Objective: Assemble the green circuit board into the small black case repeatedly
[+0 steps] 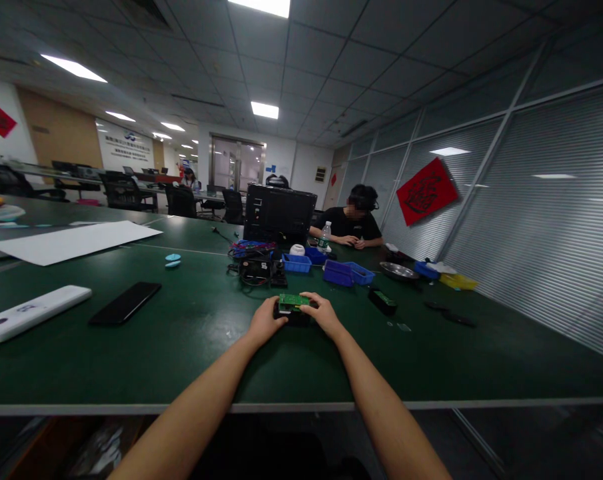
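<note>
Between my hands, on the green tabletop, is a black box-shaped housing (296, 319) with a green circuit board (293, 301) at its top. My left hand (266, 321) grips the housing's left side, thumb along the near face. At the right, my right hand (324, 314) has its fingers curled over the board's edge and the housing's right side. Whether the board is seated in the housing or lies loose on it I cannot tell. A similar black housing with a green board (382, 301) lies to the right, apart from my hands.
Ahead stand blue bins (296, 263), a cable-covered black device (255, 269), a white ball (297, 250) and a monitor (280, 208). A phone (125, 303) and white device (34, 312) lie left. A metal dish (399, 271) is at right. Another person (354, 220) sits across the table.
</note>
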{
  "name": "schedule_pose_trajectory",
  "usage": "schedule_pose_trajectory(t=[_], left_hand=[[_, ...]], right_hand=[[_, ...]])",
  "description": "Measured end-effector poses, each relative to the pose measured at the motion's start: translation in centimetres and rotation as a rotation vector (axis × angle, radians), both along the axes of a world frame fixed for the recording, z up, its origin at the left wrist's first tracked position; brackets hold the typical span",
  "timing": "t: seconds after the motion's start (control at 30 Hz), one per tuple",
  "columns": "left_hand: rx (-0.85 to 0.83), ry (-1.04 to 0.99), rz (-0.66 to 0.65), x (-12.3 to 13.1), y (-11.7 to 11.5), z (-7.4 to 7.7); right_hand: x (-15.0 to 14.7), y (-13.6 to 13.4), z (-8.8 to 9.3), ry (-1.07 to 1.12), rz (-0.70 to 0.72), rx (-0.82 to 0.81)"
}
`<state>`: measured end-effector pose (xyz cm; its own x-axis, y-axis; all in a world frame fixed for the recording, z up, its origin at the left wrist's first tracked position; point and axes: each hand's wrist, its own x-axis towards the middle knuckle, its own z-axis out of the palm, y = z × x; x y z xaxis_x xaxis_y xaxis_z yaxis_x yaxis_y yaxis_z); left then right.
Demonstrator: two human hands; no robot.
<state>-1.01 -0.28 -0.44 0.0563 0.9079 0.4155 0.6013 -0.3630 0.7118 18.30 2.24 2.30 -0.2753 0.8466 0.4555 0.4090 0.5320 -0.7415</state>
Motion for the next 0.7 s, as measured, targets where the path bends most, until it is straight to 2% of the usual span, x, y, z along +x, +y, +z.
schedule_pose_trajectory(t=[0.17, 0.43, 0.7], left_hand=[[-0.013, 0.011, 0.025, 0.03, -0.23, 0.33], [-0.012, -0.003, 0.005, -0.04, 0.06, -0.02], [-0.040, 0.020, 0.016, 0.04, -0.11, 0.18]], right_hand=[[-0.03, -0.08, -0.02, -0.061, 0.038, 0.007], [0.08, -0.05, -0.14, -0.119, 0.037, -0.027], [-0.02, -0.44, 0.19, -0.039, 0.064, -0.097]])
